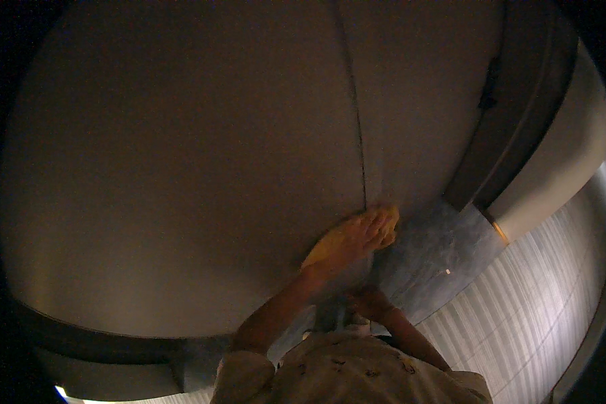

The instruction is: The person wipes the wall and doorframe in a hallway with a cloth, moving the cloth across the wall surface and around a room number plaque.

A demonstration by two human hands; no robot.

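Note:
My left hand (353, 240) is spread over a yellow cloth (391, 227) and presses it against a large grey-brown panel (207, 151), which looks like a door. The cloth lies across the lower end of a dark vertical seam (356, 111) in that panel. Lower down, close to my body, is my right hand (371, 301). It is dim and blurred, and I cannot tell whether its fingers hold anything.
A dark frame (520, 111) runs down the right side, beside a pale wall (555, 187). Dark grey stone flooring (434, 252) bears a small pale scrap (448, 271). Beyond it lies a light striped floor (525, 283). Another dark frame edge (111, 343) curves along the lower left.

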